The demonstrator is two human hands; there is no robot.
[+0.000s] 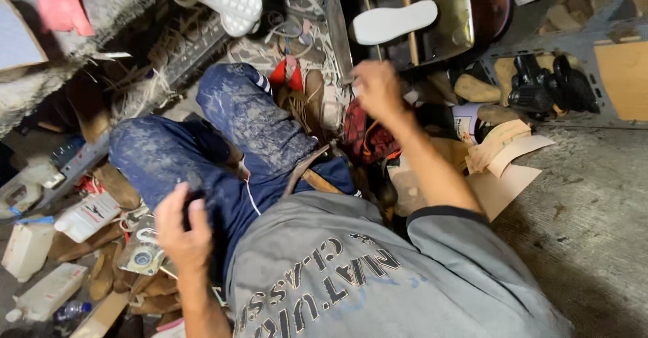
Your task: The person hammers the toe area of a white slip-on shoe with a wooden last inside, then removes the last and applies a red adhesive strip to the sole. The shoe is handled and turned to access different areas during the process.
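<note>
The person sits low on a rough grey concrete floor [594,203], legs in dust-marked blue trousers [250,122] stretched toward a cluttered metal shelving unit [594,47].

The right hand [376,89] is raised in front of the shelving, fingers curled closed; whether they grip anything cannot be determined. A white shoe sole [395,22] stands on a stick directly above this hand, before a metal box [445,20].

The left hand [182,230] rests on the left thigh, fingers bent around a dark object that is mostly hidden.

Black shoe lasts [550,85] sit on the shelf at the floor's upper right edge. Tan cardboard pieces [506,169] lie on the floor just beside the right forearm. White plastic jugs [40,270] stand along the floor's lower left edge. A white sandal [226,0] hangs near the top.
</note>
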